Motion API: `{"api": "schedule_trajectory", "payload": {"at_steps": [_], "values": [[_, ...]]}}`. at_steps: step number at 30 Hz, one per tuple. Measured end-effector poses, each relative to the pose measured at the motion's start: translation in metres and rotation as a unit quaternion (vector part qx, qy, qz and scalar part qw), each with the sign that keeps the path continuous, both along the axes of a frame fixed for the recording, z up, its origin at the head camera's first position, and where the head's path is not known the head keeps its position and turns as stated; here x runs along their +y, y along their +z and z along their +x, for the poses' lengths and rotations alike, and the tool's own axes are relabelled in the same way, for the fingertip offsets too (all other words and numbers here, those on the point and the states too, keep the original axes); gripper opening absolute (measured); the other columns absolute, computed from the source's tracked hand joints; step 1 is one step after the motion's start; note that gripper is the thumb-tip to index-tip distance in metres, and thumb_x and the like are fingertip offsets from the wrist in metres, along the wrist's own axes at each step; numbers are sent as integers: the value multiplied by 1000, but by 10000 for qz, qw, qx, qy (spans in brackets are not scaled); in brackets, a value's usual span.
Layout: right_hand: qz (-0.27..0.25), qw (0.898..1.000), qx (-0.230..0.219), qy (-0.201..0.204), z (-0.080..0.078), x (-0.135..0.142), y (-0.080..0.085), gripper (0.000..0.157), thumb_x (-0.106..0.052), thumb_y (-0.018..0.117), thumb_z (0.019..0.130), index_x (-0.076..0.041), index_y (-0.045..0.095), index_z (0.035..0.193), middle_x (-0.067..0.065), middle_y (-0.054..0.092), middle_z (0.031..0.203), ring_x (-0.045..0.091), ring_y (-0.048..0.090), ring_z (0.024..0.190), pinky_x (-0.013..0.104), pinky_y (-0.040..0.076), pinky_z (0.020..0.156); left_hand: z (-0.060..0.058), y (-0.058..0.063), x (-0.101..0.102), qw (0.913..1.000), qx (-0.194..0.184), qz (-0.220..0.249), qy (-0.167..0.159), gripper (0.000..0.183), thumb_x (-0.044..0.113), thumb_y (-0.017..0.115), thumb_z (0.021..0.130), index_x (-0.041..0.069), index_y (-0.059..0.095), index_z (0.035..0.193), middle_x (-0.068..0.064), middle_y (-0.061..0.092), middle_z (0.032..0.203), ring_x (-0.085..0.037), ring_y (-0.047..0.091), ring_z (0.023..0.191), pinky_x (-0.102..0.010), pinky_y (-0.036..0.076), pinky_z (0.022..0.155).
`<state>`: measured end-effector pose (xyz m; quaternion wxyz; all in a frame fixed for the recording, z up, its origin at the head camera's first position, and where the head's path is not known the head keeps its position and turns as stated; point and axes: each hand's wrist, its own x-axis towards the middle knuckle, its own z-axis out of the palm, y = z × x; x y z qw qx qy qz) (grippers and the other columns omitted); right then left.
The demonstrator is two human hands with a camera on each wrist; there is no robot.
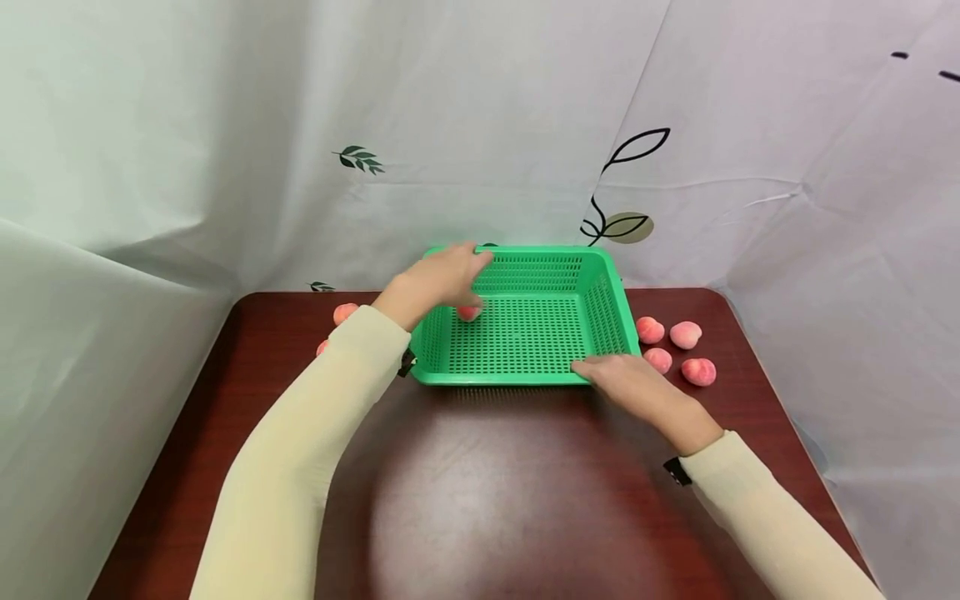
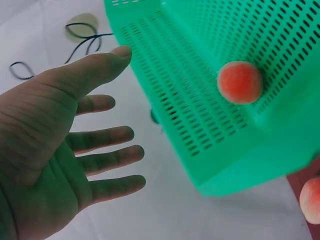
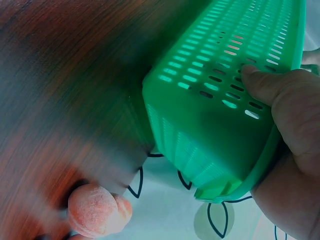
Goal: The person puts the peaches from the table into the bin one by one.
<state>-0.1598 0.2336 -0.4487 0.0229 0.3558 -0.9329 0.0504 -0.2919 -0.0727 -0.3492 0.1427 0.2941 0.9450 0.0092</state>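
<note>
A green plastic basket (image 1: 525, 333) with slotted walls is near the far edge of the table in the head view. One peach (image 2: 240, 82) lies inside it, at the left end. My left hand (image 1: 447, 275) reaches over the basket's far left corner; the left wrist view shows its fingers spread and fairly straight, the thumb tip right at the rim and nothing in the palm. At the near right corner, my right hand (image 1: 626, 379) grips the basket's rim. In the right wrist view its thumb (image 3: 262, 85) presses the slotted outer wall, with the other fingers mostly hidden.
Several peaches (image 1: 686, 335) sit on the dark red-brown table (image 1: 480, 483) right of the basket. Two more, one of them a peach (image 1: 345, 313) partly behind my left sleeve, lie at the left. A pale curtain (image 1: 480, 125) with leaf prints hangs behind the table.
</note>
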Motion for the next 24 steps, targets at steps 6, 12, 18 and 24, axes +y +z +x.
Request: {"api": "schedule_trajectory", "payload": {"at_steps": [6, 12, 18, 24], "values": [[29, 10000, 35, -13, -1, 0, -1, 15, -2, 64, 96, -16, 57, 93, -6, 61, 83, 14, 62, 78, 34, 50, 70, 21, 12, -24, 9988, 250, 393, 159, 71, 39, 76, 94, 14, 42, 152, -18, 46, 145, -33, 49, 130, -50, 47, 104], [55, 10000, 63, 14, -1, 0, 0, 17, 0, 64, 94, -15, 57, 92, -5, 62, 83, 15, 63, 76, 35, 51, 68, 42, 16, -50, 9954, 571, 658, 392, 70, 32, 76, 94, 11, 43, 152, -20, 43, 148, -36, 45, 135, -53, 46, 107], [58, 9999, 115, 38, -1, 0, 1, 18, 1, 65, 93, -15, 59, 94, -4, 64, 83, 16, 64, 76, 35, 52, 68, 58, 13, -75, 9895, 1074, 837, 494, 71, 32, 79, 92, 7, 45, 149, -24, 45, 147, -41, 44, 136, -56, 44, 109], [84, 9999, 107, 31, 0, 0, 2, 17, 1, 64, 93, -15, 62, 98, -3, 67, 87, 16, 65, 79, 36, 53, 70, 73, 2, -101, 9823, 1399, 1047, 672, 68, 26, 82, 89, 5, 49, 145, -26, 49, 141, -43, 48, 131, -58, 46, 106]]}}
